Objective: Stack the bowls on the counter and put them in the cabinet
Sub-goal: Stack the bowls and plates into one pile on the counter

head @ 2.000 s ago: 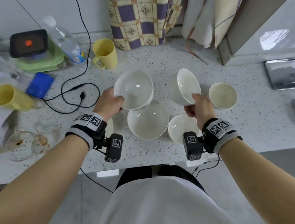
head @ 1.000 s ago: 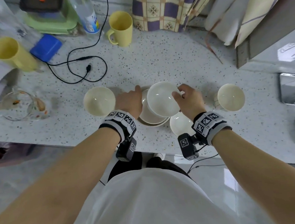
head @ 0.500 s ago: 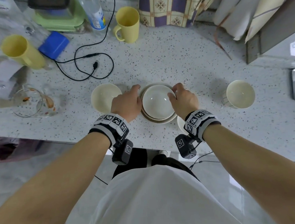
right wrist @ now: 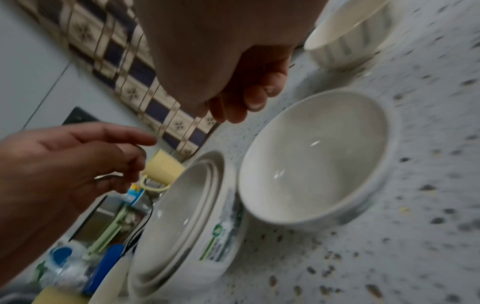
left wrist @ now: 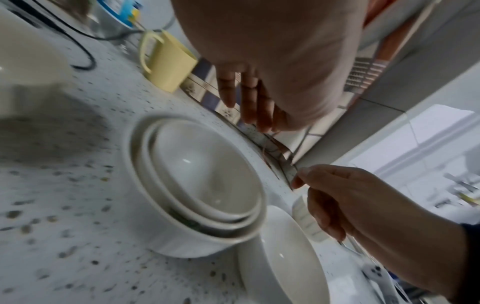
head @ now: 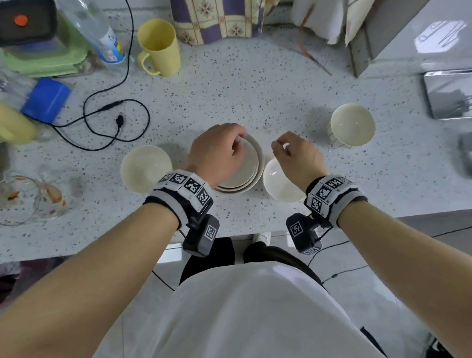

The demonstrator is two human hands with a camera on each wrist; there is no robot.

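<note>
both hands (head: 218,154) empty above stacked bowls (head: 245,166), counter (head: 250,93)

The head camera looks steeply down from above onto the speckled worktop (head: 250,93), taking in both forearms; the left wrist camera sits low and close, tilted, facing along the left hand (left wrist: 259,61) toward the wall; the right wrist camera, equally near and tilted, faces along the right hand (right wrist: 221,61); all three views share the stacked bowls (head: 245,166) and the single bowl (head: 279,186) just beside them.
</note>
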